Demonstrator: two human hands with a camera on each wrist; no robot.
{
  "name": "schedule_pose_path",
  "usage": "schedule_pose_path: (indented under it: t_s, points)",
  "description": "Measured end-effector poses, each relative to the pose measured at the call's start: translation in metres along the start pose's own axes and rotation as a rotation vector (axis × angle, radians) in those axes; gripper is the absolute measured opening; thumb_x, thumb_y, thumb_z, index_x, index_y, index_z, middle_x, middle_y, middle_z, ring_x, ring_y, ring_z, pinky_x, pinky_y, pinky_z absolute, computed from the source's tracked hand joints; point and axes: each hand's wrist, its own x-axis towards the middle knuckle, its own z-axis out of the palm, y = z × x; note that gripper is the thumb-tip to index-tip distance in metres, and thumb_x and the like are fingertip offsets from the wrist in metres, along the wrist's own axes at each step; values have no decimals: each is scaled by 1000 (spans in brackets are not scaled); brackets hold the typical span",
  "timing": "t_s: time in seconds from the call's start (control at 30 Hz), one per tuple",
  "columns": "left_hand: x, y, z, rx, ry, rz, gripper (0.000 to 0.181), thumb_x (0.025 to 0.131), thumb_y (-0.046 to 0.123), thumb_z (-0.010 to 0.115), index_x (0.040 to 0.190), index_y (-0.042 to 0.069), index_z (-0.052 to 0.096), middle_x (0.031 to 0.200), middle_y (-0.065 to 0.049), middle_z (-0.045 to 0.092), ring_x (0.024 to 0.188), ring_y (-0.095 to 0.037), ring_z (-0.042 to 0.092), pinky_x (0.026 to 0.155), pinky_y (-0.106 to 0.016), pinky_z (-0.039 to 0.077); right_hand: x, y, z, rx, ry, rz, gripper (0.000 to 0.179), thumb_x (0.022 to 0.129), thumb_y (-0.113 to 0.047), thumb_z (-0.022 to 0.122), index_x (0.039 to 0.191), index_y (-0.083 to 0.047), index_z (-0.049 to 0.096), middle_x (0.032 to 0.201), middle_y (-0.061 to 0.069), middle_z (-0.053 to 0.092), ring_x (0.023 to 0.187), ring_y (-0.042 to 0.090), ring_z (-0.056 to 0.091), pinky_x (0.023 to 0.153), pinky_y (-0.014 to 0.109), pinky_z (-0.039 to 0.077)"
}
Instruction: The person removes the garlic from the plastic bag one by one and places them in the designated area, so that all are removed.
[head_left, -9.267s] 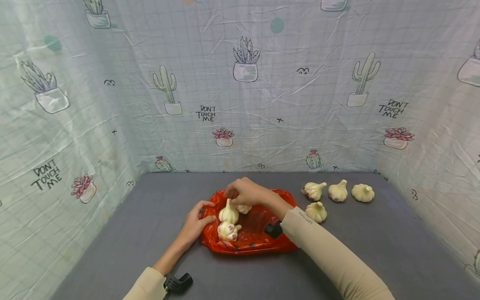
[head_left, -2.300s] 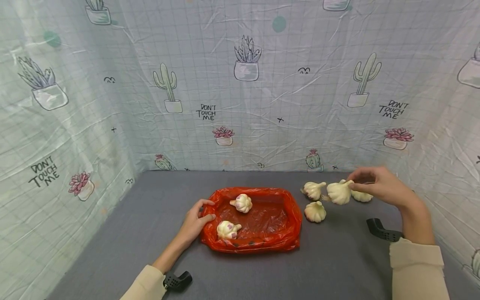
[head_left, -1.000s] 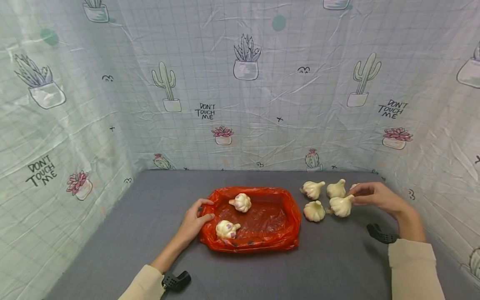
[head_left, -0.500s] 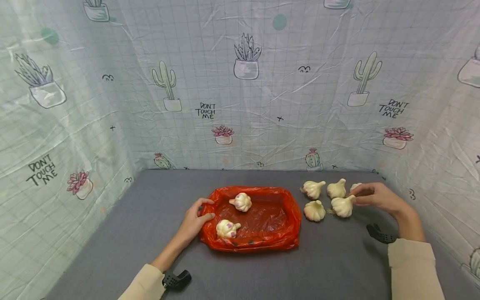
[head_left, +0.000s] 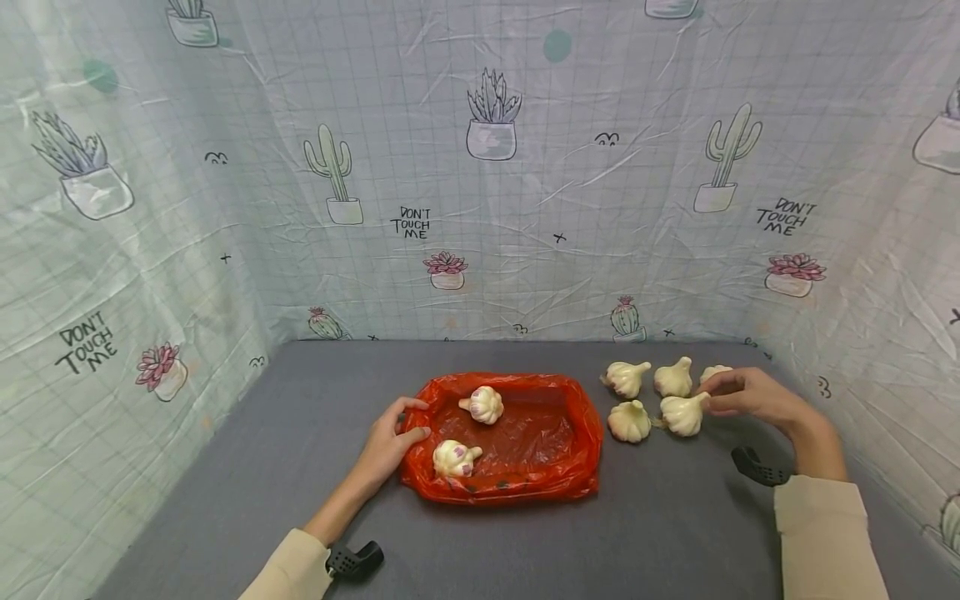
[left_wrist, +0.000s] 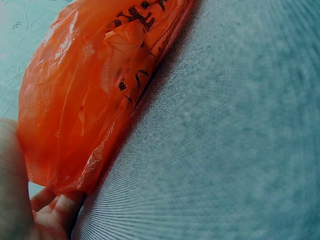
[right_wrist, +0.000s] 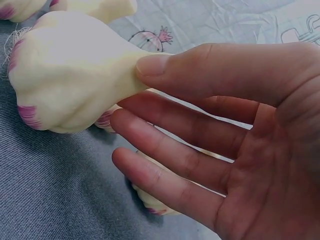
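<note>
Since a couple of seconds ago, the garlic bulb (head_left: 681, 415) in the right hand (head_left: 761, 400) has shifted nearer the person, from in front of the back-row bulbs into the front row. Nearest are the beige sleeves (head_left: 821, 533) and, on the left wrist, a black device (head_left: 351, 561), over the dark grey tabletop (head_left: 525, 550). Beyond it, the left hand (head_left: 388, 440) holds the left end of the open red plastic bag (head_left: 510, 490), its grip closed only partway, thumb at the rim. Inside that bag lie the near bulb (head_left: 453, 458) and, well apart, the far bulb (head_left: 486, 405). To the right, the right hand's grip is a pinch on the garlic bulb's stem, thumb against index finger, remaining fingers stretched out; whether its base touches the tabletop I cannot tell. Just left of it sits the front bulb (head_left: 629, 422). Behind stand the left back bulb (head_left: 626, 379), middle back bulb (head_left: 672, 379) and partly hidden right back bulb (head_left: 714, 372). Farthest hangs a wrinkled cactus-print cloth (head_left: 577, 275).
</note>
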Motion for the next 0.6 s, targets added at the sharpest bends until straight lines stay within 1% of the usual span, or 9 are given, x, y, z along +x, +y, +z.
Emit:
schedule_pose_path:
  t_s: [0.23,0.4,0.6]
  points:
    - [0,1,0,6,4,-3,38,94,9,69,132,10,60,117,-26,70,82,-20,71,65,-33,61,-1,-1,0,-10,13,13,40,97,-15,69,125,13,64,114,1,69,94,-1,67,83,27,60]
    - [0,0,0,15,5,7,40,95,9,69,133,9,59,120,-25,68,84,-18,71,65,-32,61,-2,-2,0,-12,28,12,44,98,-17,69,128,13,63,121,10,68,96,0,67,83,27,60]
    - [0,1,1,11,10,5,38,94,8,70,131,9,60,118,-26,69,82,-19,71,64,-33,61,-1,-1,0,-30,37,23,47,99,-19,68,133,12,60,125,18,67,97,0,67,86,30,61]
